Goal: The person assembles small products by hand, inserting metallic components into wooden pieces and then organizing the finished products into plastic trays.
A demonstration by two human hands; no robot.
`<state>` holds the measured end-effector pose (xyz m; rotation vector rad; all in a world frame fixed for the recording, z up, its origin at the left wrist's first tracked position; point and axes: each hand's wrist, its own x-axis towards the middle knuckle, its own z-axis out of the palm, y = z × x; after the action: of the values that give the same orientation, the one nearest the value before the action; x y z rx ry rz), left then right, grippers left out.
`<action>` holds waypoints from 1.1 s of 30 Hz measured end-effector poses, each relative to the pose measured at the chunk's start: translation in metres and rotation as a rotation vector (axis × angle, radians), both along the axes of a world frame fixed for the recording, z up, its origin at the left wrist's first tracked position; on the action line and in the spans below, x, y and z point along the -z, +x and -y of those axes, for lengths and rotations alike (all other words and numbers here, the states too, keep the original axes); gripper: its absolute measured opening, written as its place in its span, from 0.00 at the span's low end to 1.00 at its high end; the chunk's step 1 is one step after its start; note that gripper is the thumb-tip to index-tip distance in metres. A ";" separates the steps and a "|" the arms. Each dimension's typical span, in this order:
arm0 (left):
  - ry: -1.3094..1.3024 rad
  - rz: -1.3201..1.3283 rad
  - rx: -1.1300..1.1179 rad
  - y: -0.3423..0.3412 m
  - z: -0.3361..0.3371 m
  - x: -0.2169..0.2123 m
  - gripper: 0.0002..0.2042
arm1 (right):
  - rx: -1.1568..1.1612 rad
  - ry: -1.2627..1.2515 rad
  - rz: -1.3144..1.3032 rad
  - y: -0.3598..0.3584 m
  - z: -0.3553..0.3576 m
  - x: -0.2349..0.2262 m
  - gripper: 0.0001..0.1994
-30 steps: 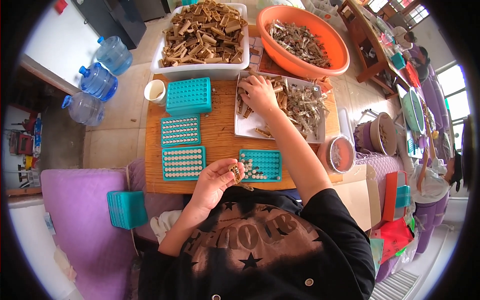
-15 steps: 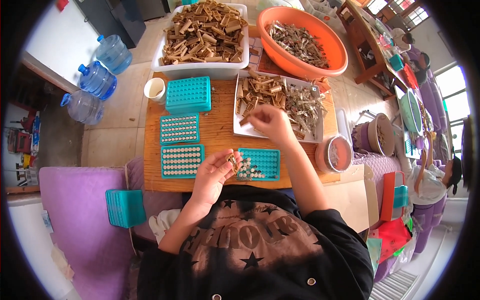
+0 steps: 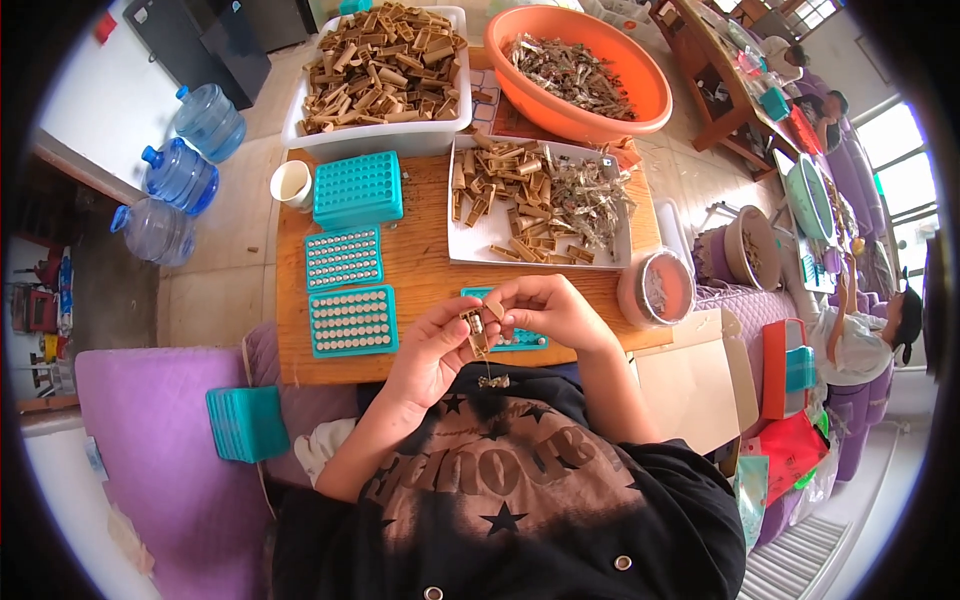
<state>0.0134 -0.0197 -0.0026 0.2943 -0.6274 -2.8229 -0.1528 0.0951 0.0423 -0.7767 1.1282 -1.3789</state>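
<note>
My left hand point(image 3: 424, 352) pinches an open gold-coloured casing point(image 3: 478, 343) with a shiny tube-like insert. A thin thread hangs from it with a small metallic bit point(image 3: 494, 381) at its end. My right hand point(image 3: 556, 314) holds a tan curved shell point(image 3: 493, 307) against the casing's upper end. Both hands are in front of my chest, over the table's near edge. Behind them, a teal tray point(image 3: 527, 343) is mostly covered. Beyond lies a shallow white box point(image 3: 473, 236) with loose gold shells point(image 3: 503, 175) and silvery metallic pieces point(image 3: 592, 200).
Left on the wooden table point(image 3: 425, 235) are teal trays of small round pieces point(image 3: 352, 320), a teal tray stack point(image 3: 357, 190) and a paper cup point(image 3: 292, 184). A white bin point(image 3: 375, 140) and orange basin point(image 3: 590, 115) stand behind. A clear tub point(image 3: 655, 290) sits right. Another person point(image 3: 855, 345) works far right.
My right hand has come back from the white box to my left hand, bringing a shell with it. The casing is now turned upright, with the thread and metallic bit hanging below. The view has shifted slightly.
</note>
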 end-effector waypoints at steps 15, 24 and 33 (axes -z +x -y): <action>-0.169 0.142 -0.045 0.005 -0.006 -0.006 0.16 | 0.236 0.000 -0.276 0.026 -0.015 0.005 0.12; -0.101 0.014 -0.080 0.000 -0.008 0.007 0.17 | 0.398 -0.059 -0.685 0.043 -0.007 0.005 0.12; -0.305 0.111 -0.145 -0.004 -0.015 0.002 0.17 | 0.385 -0.047 -0.859 0.050 -0.004 0.010 0.13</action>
<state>0.0096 -0.0050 -0.0045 0.4215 -1.0029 -2.5390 -0.1032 0.0993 0.0321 -1.2954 1.9927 -1.4094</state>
